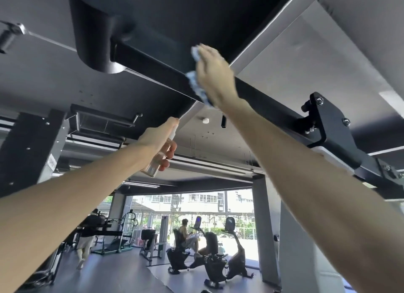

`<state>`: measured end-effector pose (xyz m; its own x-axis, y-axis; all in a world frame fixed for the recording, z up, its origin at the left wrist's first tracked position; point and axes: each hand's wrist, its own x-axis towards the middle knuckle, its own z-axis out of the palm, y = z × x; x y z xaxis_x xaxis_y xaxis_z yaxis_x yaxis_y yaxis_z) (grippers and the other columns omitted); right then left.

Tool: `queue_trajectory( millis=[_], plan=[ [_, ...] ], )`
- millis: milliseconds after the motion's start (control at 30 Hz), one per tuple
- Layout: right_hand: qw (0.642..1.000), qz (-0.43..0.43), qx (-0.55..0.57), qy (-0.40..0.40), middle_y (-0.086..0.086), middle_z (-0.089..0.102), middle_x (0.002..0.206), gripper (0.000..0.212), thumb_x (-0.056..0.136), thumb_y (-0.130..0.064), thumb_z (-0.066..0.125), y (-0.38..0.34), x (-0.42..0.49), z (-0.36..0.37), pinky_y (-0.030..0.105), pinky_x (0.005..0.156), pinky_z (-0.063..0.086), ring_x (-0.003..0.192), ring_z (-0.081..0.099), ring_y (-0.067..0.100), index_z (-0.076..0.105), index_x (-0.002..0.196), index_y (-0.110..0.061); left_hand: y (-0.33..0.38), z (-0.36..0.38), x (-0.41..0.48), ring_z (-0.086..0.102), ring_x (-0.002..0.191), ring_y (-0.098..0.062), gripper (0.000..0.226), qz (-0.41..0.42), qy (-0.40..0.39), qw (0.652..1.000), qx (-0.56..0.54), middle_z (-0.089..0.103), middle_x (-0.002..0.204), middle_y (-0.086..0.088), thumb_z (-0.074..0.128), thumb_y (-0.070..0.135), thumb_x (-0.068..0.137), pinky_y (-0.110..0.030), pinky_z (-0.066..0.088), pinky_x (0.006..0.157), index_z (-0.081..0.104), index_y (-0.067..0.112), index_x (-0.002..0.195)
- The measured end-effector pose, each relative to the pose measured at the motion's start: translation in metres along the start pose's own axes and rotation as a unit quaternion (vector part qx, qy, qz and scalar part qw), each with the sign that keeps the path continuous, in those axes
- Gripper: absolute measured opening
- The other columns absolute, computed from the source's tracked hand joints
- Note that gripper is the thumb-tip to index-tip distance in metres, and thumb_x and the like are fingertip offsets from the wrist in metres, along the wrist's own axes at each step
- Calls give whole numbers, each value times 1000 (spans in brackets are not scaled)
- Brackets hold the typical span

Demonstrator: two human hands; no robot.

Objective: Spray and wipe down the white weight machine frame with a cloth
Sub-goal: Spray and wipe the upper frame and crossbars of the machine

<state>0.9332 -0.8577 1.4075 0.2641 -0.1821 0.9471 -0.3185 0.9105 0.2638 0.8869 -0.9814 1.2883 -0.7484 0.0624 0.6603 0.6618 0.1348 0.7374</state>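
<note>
The right hand [215, 74] is reaching up toward 12 o'clock, fingers lying fairly straight and flat, and is pressing a blue cloth [195, 86] against the underside of the weight machine's overhead crossbeam [153, 61]. The cloth is showing along the hand's 9 o'clock edge, and both are motion-blurred. The left hand [160, 139] is sitting just off centre toward 9 o'clock with its fingers curling round a clear spray bottle [156, 163]. It is holding the bottle tilted, nozzle end pointing up at the beam and base pointing down, well apart from the cloth. The crossbeam is running from 11 o'clock down to 4 o'clock and is looking dark from below. A black bolted bracket [328, 122] is clamping it at about 2 o'clock, with a white part just under it. Down at 6 o'clock, exercise bikes [213, 244] are standing before a bright window, and a person [185, 231] is sitting among them.
</note>
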Motion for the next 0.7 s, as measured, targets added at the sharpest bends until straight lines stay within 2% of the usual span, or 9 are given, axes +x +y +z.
queue_trajectory(
  millis=[33,100,167,267,333,400,467,533,700],
  plan=[
    [999,-35,3,-6,5,45,142,38,99,-14,36,-16,4,7,25,96,32,127,44,20,52,133,-11,1,3,1,45,38,-20,62,5,1,1000,-8,52,52,-7,47,59,91,-25,43,48,55,5,63],
    [998,-65,-2,5,5,37,148,41,98,-15,36,-27,3,12,28,94,40,124,49,19,47,137,-13,2,10,2,44,38,-20,61,9,0,1000,-25,51,52,-6,47,59,92,-25,41,48,55,5,64],
    [996,-83,-10,20,9,37,146,40,97,-14,37,-6,-13,2,31,83,50,114,56,23,49,135,-11,0,18,1,44,41,-19,60,4,-13,999,-32,51,55,-6,47,59,92,-24,41,46,54,6,64],
    [997,-57,-39,36,18,45,139,37,95,-9,42,64,-53,-24,41,84,52,122,50,33,54,128,2,-7,26,0,44,46,-18,60,-4,-28,999,-21,50,58,-6,45,60,93,-24,41,44,52,8,64],
    [996,-14,-81,28,21,43,139,40,96,-14,38,115,-83,-44,45,86,51,122,50,36,52,127,7,-10,31,-2,43,45,-18,62,-11,-39,999,-18,50,57,-6,44,60,93,-25,41,45,52,8,61],
    [993,76,-93,10,15,33,148,41,100,-15,32,149,-94,-57,38,98,41,128,44,31,44,136,0,-12,35,-2,43,44,-18,62,-6,-47,999,-24,50,58,-7,44,60,93,-26,41,46,52,7,61],
    [980,170,-99,15,11,31,150,40,101,-14,29,157,-86,-56,31,102,32,132,38,27,42,138,-5,-12,41,-3,43,41,-17,59,-5,-51,998,-33,50,58,-6,45,58,93,-26,42,47,52,7,63],
    [974,203,-99,27,12,38,144,38,100,-12,31,140,-78,-48,29,100,32,129,40,27,46,133,-4,-9,47,-6,43,40,-16,57,-5,-56,998,-38,50,56,-6,45,56,93,-24,42,46,53,8,64],
    [994,101,-34,-37,14,53,131,37,98,-6,36,107,-91,-62,28,96,40,118,52,25,51,132,-5,6,71,-11,47,42,-16,56,17,-66,995,-75,54,59,-6,49,59,92,-24,45,44,57,8,70]
  ],
)
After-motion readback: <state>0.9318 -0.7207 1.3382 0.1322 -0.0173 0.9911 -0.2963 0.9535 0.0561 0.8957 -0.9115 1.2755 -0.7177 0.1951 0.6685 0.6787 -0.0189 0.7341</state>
